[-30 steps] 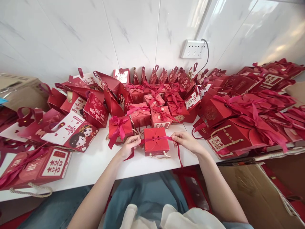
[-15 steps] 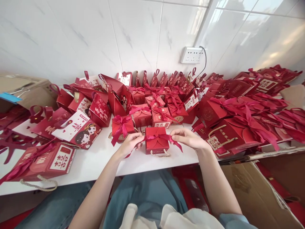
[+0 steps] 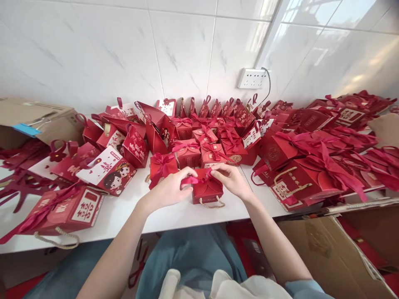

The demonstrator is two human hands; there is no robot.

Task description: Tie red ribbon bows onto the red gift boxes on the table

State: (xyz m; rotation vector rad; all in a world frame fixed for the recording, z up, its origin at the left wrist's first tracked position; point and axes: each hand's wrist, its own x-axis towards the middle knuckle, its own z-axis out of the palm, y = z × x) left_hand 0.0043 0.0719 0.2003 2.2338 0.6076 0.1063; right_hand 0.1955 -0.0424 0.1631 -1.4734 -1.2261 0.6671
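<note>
Between left hand (image 3: pixel 170 187) and right hand (image 3: pixel 231 179), both pinching flat crimson ribbon (image 3: pixel 191 180), sits a small red cardboard box (image 3: pixel 207 192); bow-tying seems underway, the next move likely calling for crossed loops.

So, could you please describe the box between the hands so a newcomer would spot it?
Find the white table along the wall, then the middle of its front edge. There, between the left hand and right hand, sits a red box, rope handle on its near side. Only this one has both hands at its ribbon.
</note>
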